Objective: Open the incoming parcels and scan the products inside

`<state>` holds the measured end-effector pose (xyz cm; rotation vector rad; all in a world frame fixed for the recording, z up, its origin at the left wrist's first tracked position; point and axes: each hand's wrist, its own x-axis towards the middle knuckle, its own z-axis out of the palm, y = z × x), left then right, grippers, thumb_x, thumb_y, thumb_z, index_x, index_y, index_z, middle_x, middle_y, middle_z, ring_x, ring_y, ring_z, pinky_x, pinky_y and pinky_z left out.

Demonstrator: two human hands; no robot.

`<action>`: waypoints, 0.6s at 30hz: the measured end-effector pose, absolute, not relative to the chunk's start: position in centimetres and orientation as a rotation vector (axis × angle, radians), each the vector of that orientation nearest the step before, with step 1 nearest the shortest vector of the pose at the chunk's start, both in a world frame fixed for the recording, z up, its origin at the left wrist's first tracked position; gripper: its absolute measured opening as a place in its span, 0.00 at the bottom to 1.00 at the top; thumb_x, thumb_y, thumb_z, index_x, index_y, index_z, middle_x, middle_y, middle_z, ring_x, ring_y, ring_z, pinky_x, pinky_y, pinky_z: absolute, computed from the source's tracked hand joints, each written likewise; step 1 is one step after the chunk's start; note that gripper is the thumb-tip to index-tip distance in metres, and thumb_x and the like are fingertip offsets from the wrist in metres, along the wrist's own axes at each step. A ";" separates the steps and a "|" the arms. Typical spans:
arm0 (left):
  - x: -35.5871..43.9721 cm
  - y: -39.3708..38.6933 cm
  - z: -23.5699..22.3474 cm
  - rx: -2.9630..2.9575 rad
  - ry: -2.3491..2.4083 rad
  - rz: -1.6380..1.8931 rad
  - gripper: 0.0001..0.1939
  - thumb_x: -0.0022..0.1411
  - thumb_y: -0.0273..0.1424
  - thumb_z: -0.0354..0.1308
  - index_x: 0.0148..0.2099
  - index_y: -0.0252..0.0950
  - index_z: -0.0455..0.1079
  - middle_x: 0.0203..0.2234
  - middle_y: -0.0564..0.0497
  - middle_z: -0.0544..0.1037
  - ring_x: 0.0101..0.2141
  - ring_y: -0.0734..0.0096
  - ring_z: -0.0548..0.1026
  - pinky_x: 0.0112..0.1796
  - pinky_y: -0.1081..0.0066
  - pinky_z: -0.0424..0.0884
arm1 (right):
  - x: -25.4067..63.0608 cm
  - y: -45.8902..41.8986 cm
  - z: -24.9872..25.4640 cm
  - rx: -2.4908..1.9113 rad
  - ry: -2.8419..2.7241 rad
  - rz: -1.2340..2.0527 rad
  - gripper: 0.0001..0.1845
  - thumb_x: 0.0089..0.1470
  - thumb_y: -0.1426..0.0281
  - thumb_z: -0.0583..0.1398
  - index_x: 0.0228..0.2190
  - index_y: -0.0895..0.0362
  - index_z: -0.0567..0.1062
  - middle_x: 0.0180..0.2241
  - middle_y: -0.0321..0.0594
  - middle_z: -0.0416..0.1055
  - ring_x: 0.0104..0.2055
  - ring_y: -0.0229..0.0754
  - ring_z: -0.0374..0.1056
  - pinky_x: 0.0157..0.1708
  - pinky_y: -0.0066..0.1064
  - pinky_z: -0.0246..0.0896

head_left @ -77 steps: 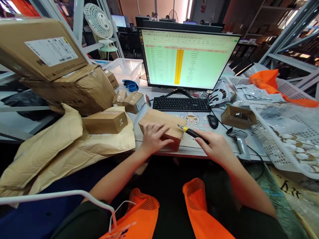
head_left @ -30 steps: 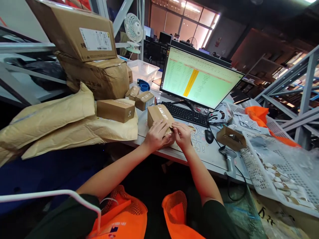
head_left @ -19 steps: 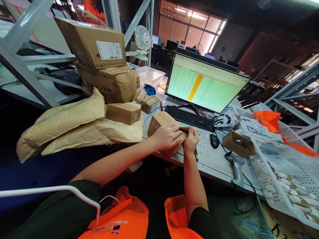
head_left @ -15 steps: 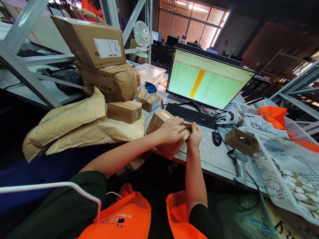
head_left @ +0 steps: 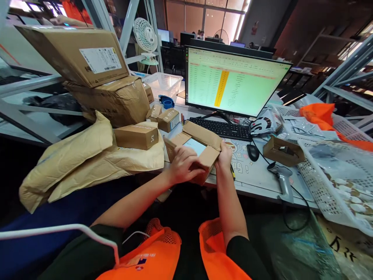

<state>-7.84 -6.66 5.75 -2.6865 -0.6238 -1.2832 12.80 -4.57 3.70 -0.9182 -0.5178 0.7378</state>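
The cardboard box point(head_left: 210, 156) is at the front edge of the desk point(head_left: 259, 177), before the keyboard point(head_left: 237, 131), and it seems to be slightly tilted toward the person. Its top is open: the far flap point(head_left: 203, 135) is raised, and between the flaps a pale bluish item point(head_left: 196, 146) is visible, but I cannot tell what it is. The right hand point(head_left: 223, 156) grasps the right end of the box, with the thumb on the corner. The left hand point(head_left: 184, 165) lies over the near side with bent fingers; whether they pinch the cardboard or only press on it, I cannot tell. A utility knife point(head_left: 233, 173) lies just beside the right wrist, partly hidden by it. In my judgement, the step in hand is the opening of the flaps, and the next move calls for keeping the right end steady while the left fingers clear the opening, without catching the content
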 end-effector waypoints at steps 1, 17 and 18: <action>-8.2 -6.8 4.6 -2.598 -0.597 -1.379 0.15 0.68 0.49 0.60 0.40 0.42 0.73 0.34 0.48 0.78 0.41 0.59 0.77 0.52 0.53 0.67 | 13.0 -4.6 3.4 -0.959 -0.545 0.731 0.29 0.49 0.42 0.66 0.33 0.57 0.75 0.30 0.39 0.77 0.30 0.41 0.71 0.34 0.35 0.71; -10.2 0.6 16.2 -2.737 -1.413 -0.174 0.34 0.55 0.59 0.64 0.45 0.31 0.78 0.36 0.36 0.81 0.35 0.48 0.79 0.36 0.60 0.73 | 9.6 -13.9 12.9 -1.020 -2.367 0.130 0.27 0.73 0.52 0.47 0.49 0.53 0.80 0.48 0.46 0.79 0.55 0.51 0.71 0.61 0.49 0.59; -10.0 1.4 16.4 -2.758 -1.395 -0.072 0.34 0.54 0.58 0.66 0.46 0.30 0.78 0.35 0.36 0.81 0.33 0.49 0.79 0.34 0.62 0.73 | 9.7 -13.6 12.8 -1.061 -2.367 0.128 0.32 0.72 0.48 0.45 0.51 0.55 0.80 0.49 0.47 0.78 0.54 0.52 0.71 0.63 0.51 0.56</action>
